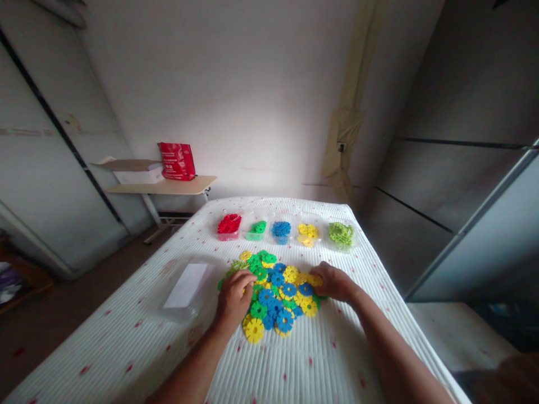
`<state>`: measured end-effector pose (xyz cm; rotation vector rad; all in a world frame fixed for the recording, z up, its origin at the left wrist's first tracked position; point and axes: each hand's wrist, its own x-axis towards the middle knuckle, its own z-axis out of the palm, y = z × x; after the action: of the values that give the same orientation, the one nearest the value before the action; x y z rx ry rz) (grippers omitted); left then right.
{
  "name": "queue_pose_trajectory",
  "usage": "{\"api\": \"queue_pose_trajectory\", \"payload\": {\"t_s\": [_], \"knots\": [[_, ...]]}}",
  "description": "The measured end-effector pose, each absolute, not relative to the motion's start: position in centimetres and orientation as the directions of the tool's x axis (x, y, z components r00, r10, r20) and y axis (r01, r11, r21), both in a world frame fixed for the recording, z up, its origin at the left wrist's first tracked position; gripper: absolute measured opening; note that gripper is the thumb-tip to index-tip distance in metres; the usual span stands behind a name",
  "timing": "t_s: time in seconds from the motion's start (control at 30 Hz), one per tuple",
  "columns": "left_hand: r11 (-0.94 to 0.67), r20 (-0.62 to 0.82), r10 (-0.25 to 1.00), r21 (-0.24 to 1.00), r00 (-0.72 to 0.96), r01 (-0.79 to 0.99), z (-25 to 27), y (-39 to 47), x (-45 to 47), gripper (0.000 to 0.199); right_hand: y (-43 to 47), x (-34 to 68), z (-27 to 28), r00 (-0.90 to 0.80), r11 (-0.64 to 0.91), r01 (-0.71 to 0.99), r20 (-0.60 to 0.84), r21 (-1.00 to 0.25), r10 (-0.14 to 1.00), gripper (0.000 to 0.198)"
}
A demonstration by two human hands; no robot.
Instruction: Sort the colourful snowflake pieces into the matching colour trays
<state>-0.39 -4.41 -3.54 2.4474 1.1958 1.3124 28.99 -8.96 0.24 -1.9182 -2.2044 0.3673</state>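
Note:
A mixed pile of plastic flower-shaped discs [274,306], blue, yellow and green, lies in the middle of the bed-like surface. My left hand [236,294] rests at the pile's left side, its fingers curled in; what they hold, if anything, is hidden. At the right edge, my right hand [333,281] has its fingers closed on a yellow flower-shaped disc [314,279]. Behind the pile stand clear tubs in a row, with red discs [229,223], green discs [257,227], blue discs [281,229], yellow discs [308,231] and light green discs [341,233].
A clear plastic container [185,289] with a white label lies left of the pile. The white ribbed cover [286,370] has small red marks. Beyond it, a side table [202,184] bears a red bag [177,161] and a box [138,173]. Grey cabinets stand at right.

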Motion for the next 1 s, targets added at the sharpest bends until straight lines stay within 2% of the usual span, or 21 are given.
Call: {"api": "queue_pose_trajectory", "payload": {"t_s": [0.13, 0.27, 0.33, 0.4, 0.53, 0.63, 0.8, 1.0], "knots": [[-0.671, 0.650, 0.696, 0.438, 0.305, 0.598, -3.6, -4.5, -0.4, 0.022, -8.9, 29.1, 0.4, -0.135, 0.135, 0.940, 0.021, -0.313, 0.991, 0.027], [-0.663, 0.638, 0.707, 0.448, 0.304, 0.600, -3.7, -4.5, -0.4, 0.022, -8.9, 29.9, 0.8, 0.022, 0.050, 0.892, 0.153, -0.449, 0.988, 0.025], [-0.660, 0.633, 0.711, 0.453, 0.305, 0.599, -3.8, -4.4, -0.4, 0.022, -8.8, 29.6, 0.9, 0.079, 0.059, 0.848, 0.236, -0.527, 0.969, 0.027], [-0.662, 0.634, 0.710, 0.451, 0.308, 0.599, -3.8, -4.4, -0.3, 0.022, -8.8, 28.7, 0.7, 0.068, 0.100, 0.828, 0.276, -0.551, 0.959, 0.029], [-0.660, 0.633, 0.711, 0.451, 0.306, 0.601, -3.8, -4.4, -0.3, 0.022, -8.5, 26.0, 0.1, -0.063, 0.142, 0.912, 0.210, -0.385, 0.976, 0.029], [-0.662, 0.632, 0.710, 0.448, 0.311, 0.601, -3.7, -4.4, -0.4, 0.022, -8.4, 24.8, 0.1, -0.099, 0.132, 0.953, 0.131, -0.272, 0.986, 0.029], [-0.667, 0.642, 0.703, 0.444, 0.307, 0.599, -3.6, -4.5, -0.4, 0.022, -8.4, 24.6, 0.8, -0.098, 0.110, 0.980, 0.078, -0.167, 0.992, 0.032], [-0.663, 0.650, 0.704, 0.455, 0.288, 0.594, -3.5, -4.5, -0.4, 0.022, -8.9, 25.4, 2.6, -0.050, 0.057, 0.992, 0.068, -0.114, 0.996, 0.026]]}}
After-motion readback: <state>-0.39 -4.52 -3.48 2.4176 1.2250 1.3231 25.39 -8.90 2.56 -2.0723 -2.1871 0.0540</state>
